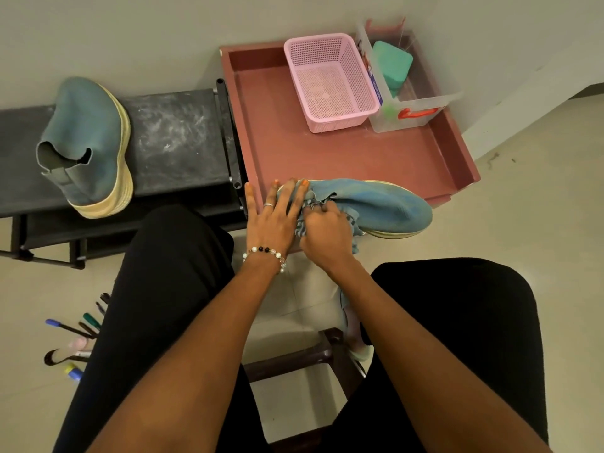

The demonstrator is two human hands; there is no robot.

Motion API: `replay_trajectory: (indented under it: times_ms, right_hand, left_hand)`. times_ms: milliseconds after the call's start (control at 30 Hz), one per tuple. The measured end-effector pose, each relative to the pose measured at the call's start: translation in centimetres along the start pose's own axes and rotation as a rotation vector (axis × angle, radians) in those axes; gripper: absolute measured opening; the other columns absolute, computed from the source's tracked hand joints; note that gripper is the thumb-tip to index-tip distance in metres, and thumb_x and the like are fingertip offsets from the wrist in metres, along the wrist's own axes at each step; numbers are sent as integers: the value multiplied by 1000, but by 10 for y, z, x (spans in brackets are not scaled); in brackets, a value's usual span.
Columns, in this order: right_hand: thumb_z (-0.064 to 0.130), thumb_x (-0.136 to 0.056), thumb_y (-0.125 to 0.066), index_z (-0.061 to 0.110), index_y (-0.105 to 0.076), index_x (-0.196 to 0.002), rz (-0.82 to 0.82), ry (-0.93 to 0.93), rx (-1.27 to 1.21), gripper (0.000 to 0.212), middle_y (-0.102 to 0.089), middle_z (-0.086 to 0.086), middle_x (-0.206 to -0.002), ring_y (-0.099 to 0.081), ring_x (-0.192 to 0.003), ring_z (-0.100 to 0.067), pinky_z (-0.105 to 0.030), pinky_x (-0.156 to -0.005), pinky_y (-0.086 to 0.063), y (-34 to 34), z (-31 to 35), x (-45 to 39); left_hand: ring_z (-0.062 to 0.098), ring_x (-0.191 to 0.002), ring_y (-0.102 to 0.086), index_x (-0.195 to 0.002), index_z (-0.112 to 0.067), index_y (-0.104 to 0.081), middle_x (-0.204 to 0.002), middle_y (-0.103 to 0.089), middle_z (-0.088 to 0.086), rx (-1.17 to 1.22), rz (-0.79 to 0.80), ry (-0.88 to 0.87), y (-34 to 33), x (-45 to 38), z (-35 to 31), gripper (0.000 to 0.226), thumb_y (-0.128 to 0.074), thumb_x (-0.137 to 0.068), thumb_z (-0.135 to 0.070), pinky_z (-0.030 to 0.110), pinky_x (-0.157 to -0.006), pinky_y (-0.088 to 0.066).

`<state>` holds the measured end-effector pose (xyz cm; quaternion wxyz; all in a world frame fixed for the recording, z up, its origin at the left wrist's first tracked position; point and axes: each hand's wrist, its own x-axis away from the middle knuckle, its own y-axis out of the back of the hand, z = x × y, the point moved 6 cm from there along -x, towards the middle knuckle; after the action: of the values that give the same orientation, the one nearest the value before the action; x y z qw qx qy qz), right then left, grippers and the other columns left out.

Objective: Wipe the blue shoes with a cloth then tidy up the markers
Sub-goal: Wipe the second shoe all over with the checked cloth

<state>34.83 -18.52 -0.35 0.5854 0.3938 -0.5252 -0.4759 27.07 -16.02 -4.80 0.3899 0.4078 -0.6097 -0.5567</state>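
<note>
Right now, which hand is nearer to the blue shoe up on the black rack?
Left. The left hand lies beside the rack's end, closer to that blue shoe; the right hand is farther off, gripping the cloth.

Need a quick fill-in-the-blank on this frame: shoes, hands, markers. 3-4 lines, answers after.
1. The right hand bunches a ____ against the blue shoe at the tray's near edge.
2. The left hand, fingers straight, presses on that shoe's ____ end.
3. The second blue shoe stands on the black ____.
4. The markers lie scattered on the ____.

Answers: cloth; heel; rack; floor
</note>
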Motion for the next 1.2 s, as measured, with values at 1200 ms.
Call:
replay_trajectory:
  times_ms: [1200]
  right_hand:
    - [4, -62, -55, 0, -64, -109, -405, -49, -617, 48, -61, -16, -109, -56, -102, -35, -42, -91, -46, 0, -86, 22]
  left_hand:
    - [34, -141, -28, -143, 6, -28, -149, -32, 24, -87, 7, -217, -5, 33, -54, 55, -19, -89, -1, 44, -114, -29]
